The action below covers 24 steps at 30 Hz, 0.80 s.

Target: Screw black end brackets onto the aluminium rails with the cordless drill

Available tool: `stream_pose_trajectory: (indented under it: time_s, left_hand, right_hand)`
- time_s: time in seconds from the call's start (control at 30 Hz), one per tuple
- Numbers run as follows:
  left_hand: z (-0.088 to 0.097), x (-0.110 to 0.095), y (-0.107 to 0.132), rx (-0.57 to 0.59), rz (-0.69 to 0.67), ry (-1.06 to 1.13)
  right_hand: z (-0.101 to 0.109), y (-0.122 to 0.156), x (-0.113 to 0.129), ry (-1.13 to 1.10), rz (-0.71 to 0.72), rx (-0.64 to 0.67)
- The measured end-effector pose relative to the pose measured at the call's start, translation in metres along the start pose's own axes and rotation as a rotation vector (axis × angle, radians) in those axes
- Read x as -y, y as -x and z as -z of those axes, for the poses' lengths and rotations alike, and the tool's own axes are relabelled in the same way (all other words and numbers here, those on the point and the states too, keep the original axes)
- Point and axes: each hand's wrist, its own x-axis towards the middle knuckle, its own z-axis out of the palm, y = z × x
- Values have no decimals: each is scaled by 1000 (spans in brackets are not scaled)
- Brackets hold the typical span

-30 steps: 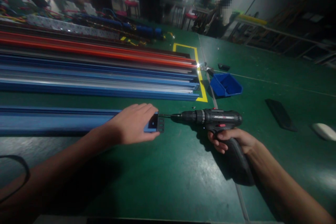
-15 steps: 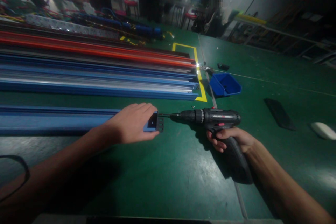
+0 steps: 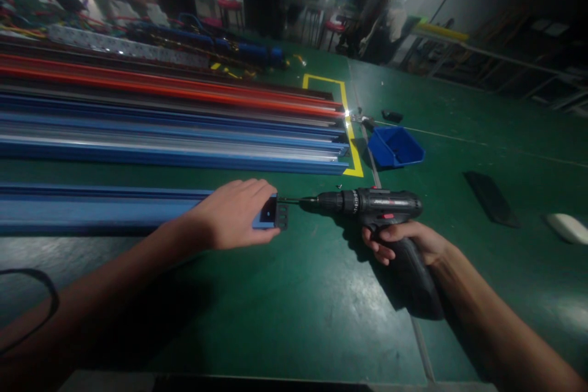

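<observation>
My left hand (image 3: 241,214) is wrapped over the right end of a long blue metal profile (image 3: 101,211) lying on the green table. A black end cap (image 3: 282,217) sits at that end, just past my fingertips. My right hand (image 3: 404,242) grips a black cordless drill (image 3: 381,202) by its handle, forefinger near the red trigger. The drill lies level and points left. Its long thin bit (image 3: 291,200) reaches the upper part of the end cap; the very tip is hard to make out.
Several blue and red profiles (image 3: 184,128) lie behind, ending by yellow tape (image 3: 353,153). A blue bin (image 3: 395,147), a small screw (image 3: 339,187), a flat black piece (image 3: 489,199) and a white object (image 3: 567,228) lie on the table. Another person's arm is at the upper left.
Both hands, the drill and the profile hold nearly the same places. The whole view has shifted only slightly.
</observation>
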Motion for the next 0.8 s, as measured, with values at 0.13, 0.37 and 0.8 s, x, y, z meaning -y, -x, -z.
stream_pose_trajectory:
  time_s: [0.13, 0.37, 0.8]
  left_hand:
    - [-1, 0, 0, -8, 2, -3]
    - [0, 0, 0, -11, 15, 26]
    - [1, -2, -1, 25, 19, -26]
  right_hand:
    - [0, 0, 0, 0, 2, 7]
    - [2, 0, 0, 4, -21, 10]
    - [4, -1, -1, -27, -13, 43]
